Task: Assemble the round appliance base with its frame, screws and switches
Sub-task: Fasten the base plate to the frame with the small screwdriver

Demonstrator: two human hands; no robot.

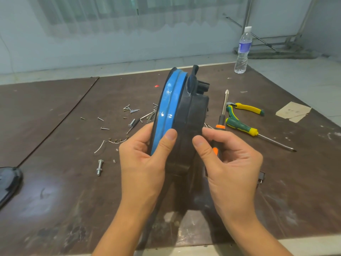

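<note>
A: Big brown table [55,182], scuffed and matte. Lifted above its middle, toward the near edge, is the round base [191,115], stood up on its rim with the flat faces looking left and right.

B: Two materials there: dull black moulded plastic on the right half, and on the left a glossy blue band [166,111] with a ridge running round it.

A: The left hand [145,159] grips the lower rim, thumb flat on the blue, fingers curled behind the left face.

B: And the right hand [230,163]? Thumb tip touches the black wall, while the fingers wrap around the orange-and-black screwdriver [222,117].

A: That's the key relation, I'd say. The black face sits just left of that hand, yet the steel shaft points up and away, alongside the face, not into it. The right hand is the nearer one for driving.

B: So the tool needs turning inward, I reckon. The screws [131,109], small and bright metal, lie scattered past the base toward the far edge. A little black switch [261,177] sits by the right edge.
</note>
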